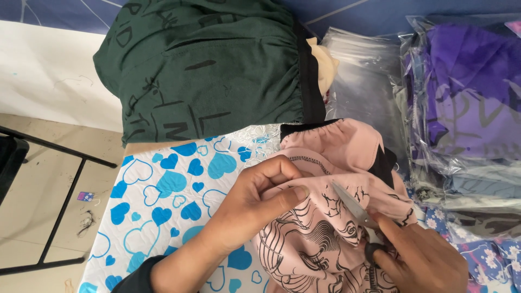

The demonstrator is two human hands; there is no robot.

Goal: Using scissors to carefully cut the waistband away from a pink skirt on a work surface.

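A pink garment [347, 152] with black line drawings and a black elastic edge lies bunched on the table. My left hand [255, 201] pinches a fold of its fabric between thumb and fingers. My right hand [420, 260], at the lower right, holds small scissors [353, 206] with a dark handle. Their metal blades point up and left onto the pink cloth, close to my left thumb.
A dark green printed garment [206, 70] is piled at the back. Clear plastic bags [363, 81] and bagged purple clothes [467, 92] lie to the right. A white cover with blue hearts [157, 206] spreads over the table. A black metal frame [59, 206] stands on the floor at left.
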